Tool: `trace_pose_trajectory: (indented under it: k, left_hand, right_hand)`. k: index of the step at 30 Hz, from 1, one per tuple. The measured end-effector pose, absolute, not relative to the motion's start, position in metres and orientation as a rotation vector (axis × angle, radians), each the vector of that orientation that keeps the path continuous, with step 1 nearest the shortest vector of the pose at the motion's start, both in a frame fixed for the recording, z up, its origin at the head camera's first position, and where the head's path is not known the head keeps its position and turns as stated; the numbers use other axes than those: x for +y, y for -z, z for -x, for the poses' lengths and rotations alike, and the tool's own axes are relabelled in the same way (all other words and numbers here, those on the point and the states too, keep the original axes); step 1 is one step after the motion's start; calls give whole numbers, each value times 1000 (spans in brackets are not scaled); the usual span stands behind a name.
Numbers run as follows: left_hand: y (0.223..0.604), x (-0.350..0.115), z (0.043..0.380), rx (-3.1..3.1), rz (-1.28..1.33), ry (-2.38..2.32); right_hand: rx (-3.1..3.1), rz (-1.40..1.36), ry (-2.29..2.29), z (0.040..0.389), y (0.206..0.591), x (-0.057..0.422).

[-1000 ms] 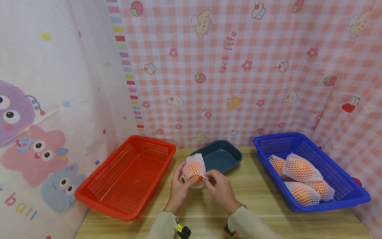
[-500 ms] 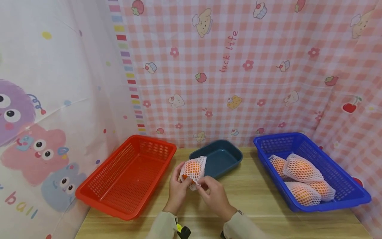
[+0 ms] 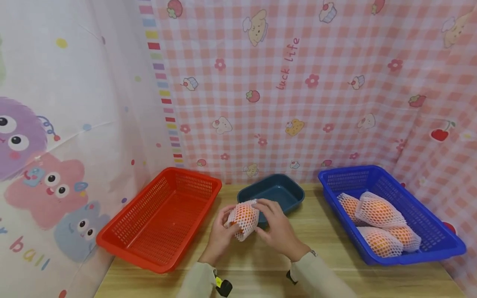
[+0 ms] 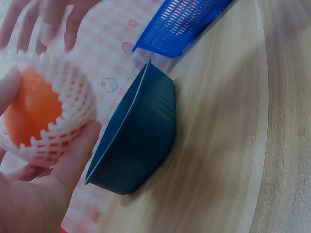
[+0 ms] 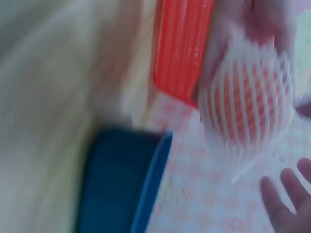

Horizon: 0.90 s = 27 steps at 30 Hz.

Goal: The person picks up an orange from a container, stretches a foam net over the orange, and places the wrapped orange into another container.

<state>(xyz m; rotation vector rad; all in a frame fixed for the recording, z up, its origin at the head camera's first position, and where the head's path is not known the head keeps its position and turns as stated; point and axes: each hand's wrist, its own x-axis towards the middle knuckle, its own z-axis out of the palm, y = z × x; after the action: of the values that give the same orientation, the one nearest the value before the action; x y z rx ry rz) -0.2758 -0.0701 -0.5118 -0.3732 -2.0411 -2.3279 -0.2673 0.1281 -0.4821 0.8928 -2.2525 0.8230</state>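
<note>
My left hand (image 3: 220, 235) holds a round orange fruit (image 3: 244, 217) in a white foam net, above the table in front of the dark teal tub (image 3: 285, 194). In the left wrist view, smooth orange skin (image 4: 34, 104) shows through the net's opening, with the thumb and fingers around the fruit. My right hand (image 3: 278, 229) is just to the right of the fruit, its fingers spread. From the right wrist view, those fingers (image 5: 279, 199) look apart from the net; whether a fingertip touches its top edge is unclear.
A red basket (image 3: 156, 227) stands on the left with nothing in it. On the right, a blue basket (image 3: 437, 236) holds several netted orange fruits (image 3: 378, 210). Patterned cloth (image 3: 287, 103) hangs behind the wooden table (image 3: 257, 273).
The right fingers pinched the net's lower edge earlier, pulling it over the fruit; now they have let go and spread by its right side. More of the fruit's front is covered by net.
</note>
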Motion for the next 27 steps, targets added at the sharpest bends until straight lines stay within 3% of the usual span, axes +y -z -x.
trace_pose_trajectory:
  k: [10,23,27]
  left_hand:
    - [511,-67,274,-2228,535,2255]
    - [506,-65,270,-2240,527,2292]
    - [507,-72,271,-2286,499,2001]
  right_hand:
    - [-2462,-1163,-486,281,485,133]
    - [-2418,-1126,-546,281,499,132]
    - [-2433,-1062,-542,283,504,136]
